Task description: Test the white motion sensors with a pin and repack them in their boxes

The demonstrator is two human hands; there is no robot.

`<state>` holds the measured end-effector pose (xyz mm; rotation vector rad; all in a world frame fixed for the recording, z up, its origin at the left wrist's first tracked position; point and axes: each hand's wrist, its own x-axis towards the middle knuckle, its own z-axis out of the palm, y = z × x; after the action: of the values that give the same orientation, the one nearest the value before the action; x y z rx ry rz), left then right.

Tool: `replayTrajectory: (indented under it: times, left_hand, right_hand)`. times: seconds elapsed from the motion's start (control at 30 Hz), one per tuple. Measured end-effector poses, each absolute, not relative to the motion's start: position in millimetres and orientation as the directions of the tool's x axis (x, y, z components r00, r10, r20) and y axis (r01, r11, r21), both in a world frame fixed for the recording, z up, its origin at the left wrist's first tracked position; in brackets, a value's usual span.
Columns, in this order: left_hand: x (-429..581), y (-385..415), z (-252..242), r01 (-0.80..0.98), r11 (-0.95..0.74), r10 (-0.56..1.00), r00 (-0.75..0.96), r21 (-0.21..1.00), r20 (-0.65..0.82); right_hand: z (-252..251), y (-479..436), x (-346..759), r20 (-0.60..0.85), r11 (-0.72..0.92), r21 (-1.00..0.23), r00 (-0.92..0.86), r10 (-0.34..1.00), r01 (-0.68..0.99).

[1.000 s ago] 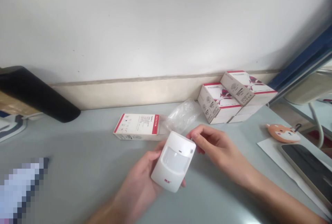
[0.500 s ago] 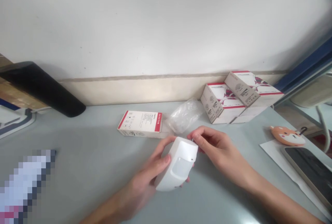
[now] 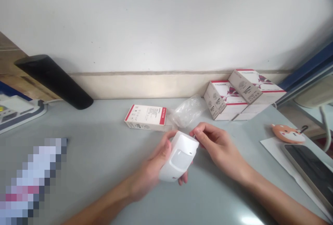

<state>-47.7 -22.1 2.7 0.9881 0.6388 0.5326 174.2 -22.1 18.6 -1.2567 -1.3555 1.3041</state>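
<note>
A white motion detector (image 3: 179,157) with a pale curved window is tilted above the desk. My left hand (image 3: 158,159) is wrapped round it, thumb along its left side and fingertips showing below its right edge. At the detector's upper right corner, my right hand (image 3: 212,140) is closed in a pinch of thumb and forefinger. A small, thin thing appears between those fingertips, too small to name. Just beyond the hands lie a flat white and red box (image 3: 148,115) printed "DETECTOR" and a crumpled clear plastic bag (image 3: 188,110).
Several white and red boxes (image 3: 234,110) are stacked by the wall at the right. On the right side lie a phone (image 3: 308,169), white paper (image 3: 273,147) and an orange animal-faced case (image 3: 288,134). A black cylinder (image 3: 62,84) leans at the left, near a blurred-out object (image 3: 33,176).
The camera view has shifted slightly, so the desk items sit farther right and higher. The detector has turned a little in my left hand; my right hand's pinch stays at its corner.
</note>
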Motion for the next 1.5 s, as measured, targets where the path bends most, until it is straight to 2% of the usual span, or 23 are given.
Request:
replayTrajectory:
  times: [0.13,0.23,0.43,0.67,0.83,1.0,1.17,1.33,1.5]
  left_hand:
    - [-46,-23,7,-0.102,0.448,0.679,0.685,0.888,-0.264]
    - [-48,-23,11,-0.092,0.428,0.682,0.685,0.899,-0.255]
    - [-50,-24,18,-0.040,0.437,0.663,0.689,0.899,-0.292]
    - [-50,-27,20,0.000,0.464,0.611,0.724,0.886,-0.320]
    - [-48,-27,21,0.008,0.466,0.605,0.727,0.885,-0.325]
    - [-47,-29,23,0.043,0.449,0.584,0.742,0.893,-0.330]
    - [-49,-27,21,0.094,0.471,0.551,0.745,0.877,-0.376]
    - [-50,-20,11,-0.063,0.495,0.567,0.779,0.867,-0.268]
    - [-54,-16,8,-0.139,0.494,0.569,0.798,0.858,-0.198]
  right_hand:
    - [18,-26,172,-0.015,-0.007,-0.998,-0.116,0.993,0.069]
    - [18,-27,173,0.047,0.052,-0.993,-0.058,0.997,0.104]
    - [22,-18,193,0.169,0.126,-0.976,0.245,0.955,0.179]
    - [36,-1,215,0.305,0.315,-0.947,0.473,0.827,0.060]
    - [42,4,224,0.358,0.380,-0.923,0.491,0.794,0.058]
    - [46,13,242,0.385,0.489,-0.872,0.595,0.706,-0.016]
    - [46,18,249,0.411,0.506,-0.862,0.600,0.687,0.011]
    - [47,17,253,0.498,0.560,-0.821,0.618,0.608,0.110]
    - [48,17,259,0.490,0.544,-0.828,0.649,0.582,0.137]
